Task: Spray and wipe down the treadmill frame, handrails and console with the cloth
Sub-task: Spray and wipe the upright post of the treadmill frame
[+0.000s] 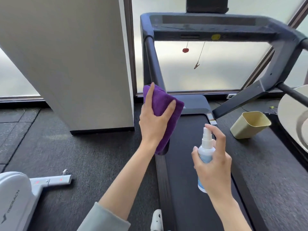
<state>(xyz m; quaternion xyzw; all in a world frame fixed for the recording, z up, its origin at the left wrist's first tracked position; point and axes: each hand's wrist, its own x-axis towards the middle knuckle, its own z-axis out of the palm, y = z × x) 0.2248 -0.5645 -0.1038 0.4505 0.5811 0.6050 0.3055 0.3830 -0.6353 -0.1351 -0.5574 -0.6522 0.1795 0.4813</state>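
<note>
With the purple cloth [162, 104] grasped against the left handrail [154, 64] by the left hand [154, 125], the spray bottle [205, 155] clasped in the right hand [215, 165] is best aimed at the rail, then wiped.

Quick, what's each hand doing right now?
Left hand: grips the purple cloth.
Right hand: holds the spray bottle, a finger on its nozzle.

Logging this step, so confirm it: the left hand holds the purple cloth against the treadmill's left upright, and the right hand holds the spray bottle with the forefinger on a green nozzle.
One error: the nozzle is white, not green. The head view shows the left hand holding the cloth against the upright, the right hand holding the bottle.
</note>
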